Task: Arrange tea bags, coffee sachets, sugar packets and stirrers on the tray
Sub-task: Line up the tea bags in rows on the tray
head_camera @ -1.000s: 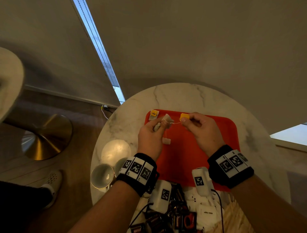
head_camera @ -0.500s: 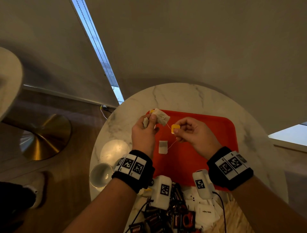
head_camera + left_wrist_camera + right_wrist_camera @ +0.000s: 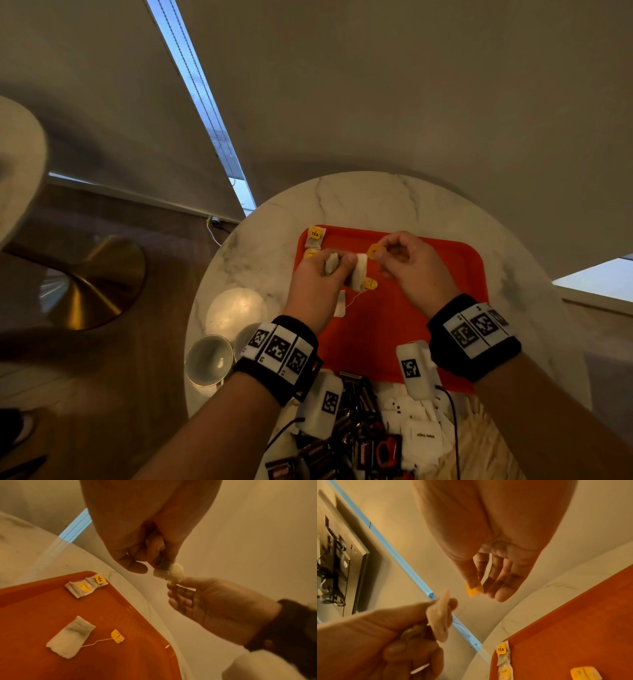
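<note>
Tray [image 3: 428, 342] sits mid-table [image 3: 376, 198], two tea bags [image 3: 82, 588] in its far-left corner, cups [image 3: 209, 359] left, sachets [image 3: 342, 428] near edge.

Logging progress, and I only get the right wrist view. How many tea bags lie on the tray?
Observer: Three. Two overlapping tea bags sit in a corner of the tray, and a loose tea bag lies apart from them.
Operator: Any coffee or sugar on it?
Observer: None that I can see. Dark sachets and white packets lie past the tray's near rim.
Operator: Stirrers?
Observer: What look like wooden stirrers lie beside those packets.
</note>
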A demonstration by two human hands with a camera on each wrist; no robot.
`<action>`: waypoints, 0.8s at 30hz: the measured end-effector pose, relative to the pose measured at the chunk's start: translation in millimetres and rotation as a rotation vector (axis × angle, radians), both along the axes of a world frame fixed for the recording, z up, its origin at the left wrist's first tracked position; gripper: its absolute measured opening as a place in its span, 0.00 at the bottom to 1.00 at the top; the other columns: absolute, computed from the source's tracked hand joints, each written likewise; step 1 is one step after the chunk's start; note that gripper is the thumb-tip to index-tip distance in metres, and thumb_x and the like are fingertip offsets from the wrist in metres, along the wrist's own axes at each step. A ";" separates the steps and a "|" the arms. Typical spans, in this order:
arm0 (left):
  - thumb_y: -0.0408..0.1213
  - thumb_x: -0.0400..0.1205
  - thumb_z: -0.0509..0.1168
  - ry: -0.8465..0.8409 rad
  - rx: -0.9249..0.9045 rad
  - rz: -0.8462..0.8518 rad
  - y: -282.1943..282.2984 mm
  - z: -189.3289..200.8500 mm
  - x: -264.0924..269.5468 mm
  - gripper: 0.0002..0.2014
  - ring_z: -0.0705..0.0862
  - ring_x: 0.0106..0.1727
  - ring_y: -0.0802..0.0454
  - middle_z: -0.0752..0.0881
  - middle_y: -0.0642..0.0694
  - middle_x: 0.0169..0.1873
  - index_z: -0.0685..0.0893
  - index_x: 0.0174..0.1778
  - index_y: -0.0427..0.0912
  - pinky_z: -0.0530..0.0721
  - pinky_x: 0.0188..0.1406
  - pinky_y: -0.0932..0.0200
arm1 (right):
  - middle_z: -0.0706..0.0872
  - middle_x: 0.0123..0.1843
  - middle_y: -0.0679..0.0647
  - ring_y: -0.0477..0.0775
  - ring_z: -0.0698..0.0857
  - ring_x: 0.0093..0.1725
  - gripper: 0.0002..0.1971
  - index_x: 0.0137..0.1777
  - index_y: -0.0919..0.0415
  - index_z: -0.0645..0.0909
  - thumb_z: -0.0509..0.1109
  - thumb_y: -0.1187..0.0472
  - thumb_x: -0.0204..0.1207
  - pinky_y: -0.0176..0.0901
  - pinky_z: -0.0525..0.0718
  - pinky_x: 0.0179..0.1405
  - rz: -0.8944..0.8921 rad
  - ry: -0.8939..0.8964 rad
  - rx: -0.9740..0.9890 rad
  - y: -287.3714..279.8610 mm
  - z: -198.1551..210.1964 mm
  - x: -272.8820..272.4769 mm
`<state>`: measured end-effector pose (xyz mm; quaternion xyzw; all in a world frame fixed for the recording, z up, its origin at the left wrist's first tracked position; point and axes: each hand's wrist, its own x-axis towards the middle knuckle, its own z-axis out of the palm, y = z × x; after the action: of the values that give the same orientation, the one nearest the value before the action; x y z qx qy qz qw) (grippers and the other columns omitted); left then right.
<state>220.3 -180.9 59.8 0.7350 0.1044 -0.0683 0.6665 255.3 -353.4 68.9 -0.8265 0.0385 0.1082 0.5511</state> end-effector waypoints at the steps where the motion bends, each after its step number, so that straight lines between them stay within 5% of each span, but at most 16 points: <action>1: 0.43 0.87 0.68 0.003 0.055 -0.027 0.1 -1.3 -1.2 0.09 0.87 0.36 0.58 0.90 0.54 0.34 0.90 0.45 0.45 0.86 0.42 0.54 | 0.91 0.49 0.51 0.45 0.88 0.43 0.02 0.49 0.53 0.85 0.74 0.61 0.82 0.34 0.83 0.41 0.003 -0.043 -0.003 -0.4 2.1 0.4; 7: 0.47 0.84 0.70 0.059 0.133 -0.053 -3.2 -2.2 -2.7 0.11 0.87 0.35 0.58 0.91 0.50 0.34 0.91 0.40 0.46 0.84 0.38 0.56 | 0.91 0.48 0.46 0.46 0.88 0.49 0.05 0.49 0.51 0.88 0.76 0.63 0.79 0.42 0.85 0.50 0.101 -0.184 -0.005 1.6 13.8 -7.0; 12: 0.42 0.86 0.70 0.115 -0.013 0.064 -3.0 1.3 2.1 0.11 0.91 0.43 0.44 0.92 0.39 0.39 0.93 0.44 0.40 0.88 0.46 0.41 | 0.85 0.46 0.46 0.49 0.84 0.43 0.05 0.50 0.52 0.90 0.77 0.63 0.77 0.49 0.85 0.44 0.227 -0.357 -0.140 2.1 18.7 -14.2; 16: 0.47 0.88 0.66 0.189 -0.176 0.127 -2.3 6.4 3.9 0.15 0.93 0.50 0.49 0.94 0.44 0.45 0.93 0.49 0.41 0.89 0.48 0.55 | 0.83 0.49 0.44 0.46 0.83 0.44 0.07 0.55 0.54 0.91 0.75 0.62 0.79 0.50 0.85 0.42 0.305 -0.436 -0.270 3.3 15.7 -17.6; 20: 0.42 0.87 0.69 0.133 -0.168 0.117 0.3 5.7 2.7 0.11 0.91 0.53 0.45 0.92 0.38 0.50 0.91 0.55 0.38 0.87 0.43 0.64 | 0.83 0.50 0.43 0.45 0.84 0.45 0.09 0.59 0.52 0.89 0.74 0.56 0.81 0.45 0.85 0.44 0.259 -0.412 -0.242 4.2 10.7 -19.2; 24: 0.43 0.85 0.70 0.125 -0.081 0.107 3.6 0.1 2.0 0.08 0.90 0.49 0.45 0.91 0.39 0.47 0.92 0.52 0.44 0.86 0.45 0.55 | 0.88 0.49 0.43 0.41 0.86 0.46 0.11 0.60 0.51 0.86 0.76 0.53 0.79 0.33 0.84 0.46 0.149 -0.182 -0.192 12.5 -1.1 -15.5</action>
<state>222.2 -177.2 59.8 0.6950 0.1820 -0.0825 0.6906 239.8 -340.9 67.8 -0.8824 -0.0627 0.0694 0.4612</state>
